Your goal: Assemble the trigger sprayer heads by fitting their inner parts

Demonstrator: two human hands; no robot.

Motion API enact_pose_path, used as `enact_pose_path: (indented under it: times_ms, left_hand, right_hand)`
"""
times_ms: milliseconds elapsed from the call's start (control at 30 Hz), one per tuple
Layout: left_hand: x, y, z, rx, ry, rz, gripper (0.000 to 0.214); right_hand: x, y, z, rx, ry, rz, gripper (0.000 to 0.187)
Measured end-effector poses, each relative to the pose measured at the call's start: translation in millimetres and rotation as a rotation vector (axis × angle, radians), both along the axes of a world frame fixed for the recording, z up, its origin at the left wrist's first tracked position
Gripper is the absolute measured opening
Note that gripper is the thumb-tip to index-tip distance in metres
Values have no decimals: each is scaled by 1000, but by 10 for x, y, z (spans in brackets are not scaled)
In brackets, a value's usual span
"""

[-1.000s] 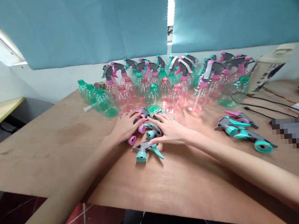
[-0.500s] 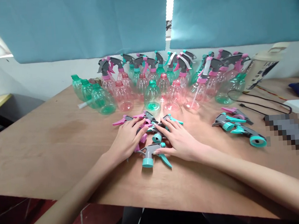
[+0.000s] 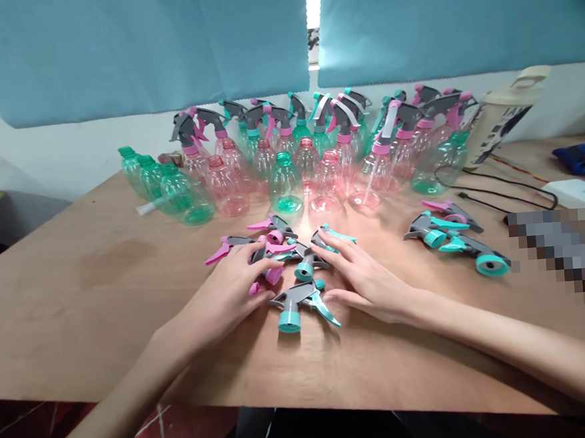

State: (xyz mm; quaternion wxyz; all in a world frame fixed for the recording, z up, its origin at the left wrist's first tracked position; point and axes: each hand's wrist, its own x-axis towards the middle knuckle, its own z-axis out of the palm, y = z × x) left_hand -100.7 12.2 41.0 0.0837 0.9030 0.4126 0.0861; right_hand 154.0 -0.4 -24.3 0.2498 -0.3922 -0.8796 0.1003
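Observation:
Several grey trigger spray heads with pink or turquoise parts lie loosely together on the wooden table. My left hand [image 3: 227, 283] rests over the pink ones at the left of the pile, its fingers apart and partly covering a pink spray head [image 3: 272, 274]. On the other side, my right hand [image 3: 364, 277] is stretched out flat, fingertips touching or just over a turquoise spray head [image 3: 324, 240]. Between the hands lies another turquoise spray head [image 3: 304, 266]. Nearest to me, a turquoise spray head [image 3: 291, 306] lies by my right thumb. Neither hand is closed around anything.
Behind the pile stand green bottles [image 3: 286, 186] and pink bottles [image 3: 229, 190], several topped with sprayers. To the right are more spray heads [image 3: 431, 232], a black cable [image 3: 511, 187], a white box [image 3: 579, 195] and a cream tumbler [image 3: 498, 118] against the wall.
My left hand has moved left and slightly toward me, with pink spray heads shifting left. My right hand has drawn slightly right, off the front turquoise spray head. The view has shifted a little.

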Motion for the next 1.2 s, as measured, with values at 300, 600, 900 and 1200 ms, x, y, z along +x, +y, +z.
enact_pose_path:
  times_ms: [300,600,900,1200]
  left_hand:
    - [160,79,51,193,62,30,17]
    - [718,-231,285,238,-369,17,20]
    - [939,-119,125,308,-407,11,22]
    - [949,-55,-147,233,-422,-9,33]
  right_hand:
    - [265,-121,156,82,192,15,33]
    - [565,-6,192,-78,304,-174,28]
    - [341,173,77,-28,22,75,53]
    - [515,86,236,-178,275,-13,22]
